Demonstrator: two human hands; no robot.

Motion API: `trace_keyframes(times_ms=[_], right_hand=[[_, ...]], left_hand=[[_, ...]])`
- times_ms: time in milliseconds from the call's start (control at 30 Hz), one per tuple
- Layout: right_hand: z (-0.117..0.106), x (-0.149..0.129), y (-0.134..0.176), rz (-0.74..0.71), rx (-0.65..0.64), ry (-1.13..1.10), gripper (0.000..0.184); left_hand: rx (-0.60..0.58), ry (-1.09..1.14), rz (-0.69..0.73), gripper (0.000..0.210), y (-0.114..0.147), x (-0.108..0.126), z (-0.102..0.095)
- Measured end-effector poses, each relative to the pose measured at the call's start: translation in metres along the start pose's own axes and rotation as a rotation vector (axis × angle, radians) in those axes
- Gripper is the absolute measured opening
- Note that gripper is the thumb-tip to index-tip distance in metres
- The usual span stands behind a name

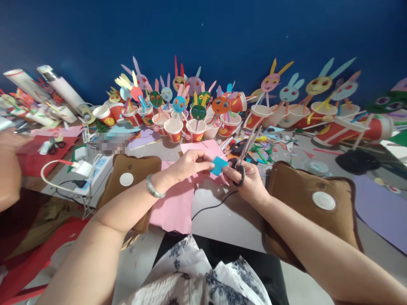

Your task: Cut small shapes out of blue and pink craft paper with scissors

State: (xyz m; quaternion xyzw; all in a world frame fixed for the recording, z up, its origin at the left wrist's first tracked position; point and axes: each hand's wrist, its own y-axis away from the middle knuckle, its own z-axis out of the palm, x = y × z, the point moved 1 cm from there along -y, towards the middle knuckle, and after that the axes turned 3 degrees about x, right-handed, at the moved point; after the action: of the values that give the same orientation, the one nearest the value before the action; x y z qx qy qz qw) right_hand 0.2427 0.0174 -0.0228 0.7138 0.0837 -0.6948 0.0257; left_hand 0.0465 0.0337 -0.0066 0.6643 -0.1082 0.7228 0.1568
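Note:
A small blue piece of paper point(219, 165) is held up between my two hands over the table. My left hand point(192, 164) pinches its left edge between thumb and fingertips. On the other side, my right hand point(249, 180) has black-handled scissors point(249, 146) looped on its fingers, the blades pointing up and away from the paper. The right thumb and a finger also touch the paper's right edge. Pink paper sheets point(174, 199) lie under and beside my left wrist.
Paper cups point(174, 129) with paper rabbit faces line the back by the blue wall. Brown cushions point(313, 207) lie on both sides. A power strip point(97, 174) with cables sits left, near another person's arm point(9, 169). Paper scraps point(270, 148) litter the right.

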Motion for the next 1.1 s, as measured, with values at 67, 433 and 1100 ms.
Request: trace_keyframes(times_ms=[67,433,1100], right_hand=[[0.0003,-0.0009,0.0003,-0.005,-0.014,0.02,0.028],[0.0052,0.0014,0.0044,-0.01,-0.015,-0.017,0.027],[0.0052,-0.0024,-0.0015,0.102,0.028,-0.142,0.041]], left_hand=[[0.027,0.012,0.018,0.012,-0.0008,0.0001,0.0012],[-0.013,0.076,-0.033,0.033,0.004,0.0046,0.0097],[0.018,0.126,-0.229,0.013,-0.0013,0.0036,0.0031]])
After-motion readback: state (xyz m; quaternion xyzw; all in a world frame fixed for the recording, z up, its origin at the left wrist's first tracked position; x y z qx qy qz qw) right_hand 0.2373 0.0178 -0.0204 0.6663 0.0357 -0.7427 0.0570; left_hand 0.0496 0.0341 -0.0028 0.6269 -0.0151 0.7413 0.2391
